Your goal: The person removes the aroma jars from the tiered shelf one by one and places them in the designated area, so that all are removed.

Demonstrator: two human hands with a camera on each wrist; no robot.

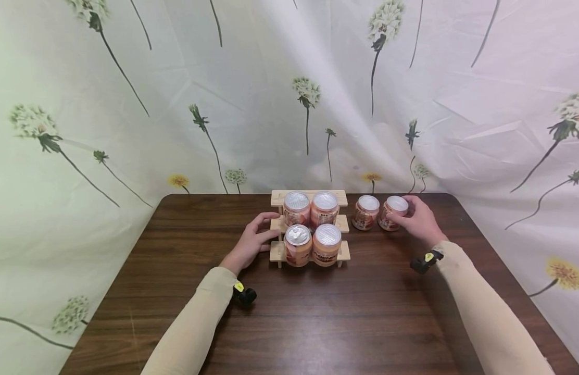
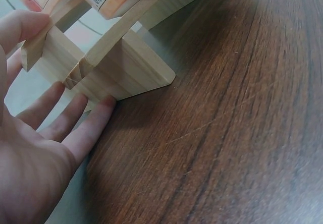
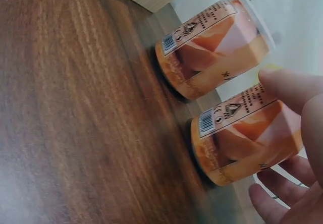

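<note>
A small stepped wooden rack (image 1: 277, 254) stands on the table with several peach-coloured cans on its steps; a front can (image 1: 299, 253) shows a pull-tab top. My left hand (image 1: 250, 240) is at the rack's left side, its fingers (image 2: 93, 125) reaching out and touching the wooden side piece. To the right of the rack, two more cans stand upright side by side. My right hand (image 1: 422, 221) holds the outer can (image 3: 247, 135) between thumb and fingers, the far fingers partly hidden behind it. The inner can (image 3: 212, 50) stands close beside it, untouched.
The dark wooden table (image 1: 317, 323) ends at the back against a hanging cloth (image 1: 252, 104) printed with dandelions. A black wrist camera (image 1: 244, 297) sits on the left wrist and another wrist camera (image 1: 425, 262) on the right.
</note>
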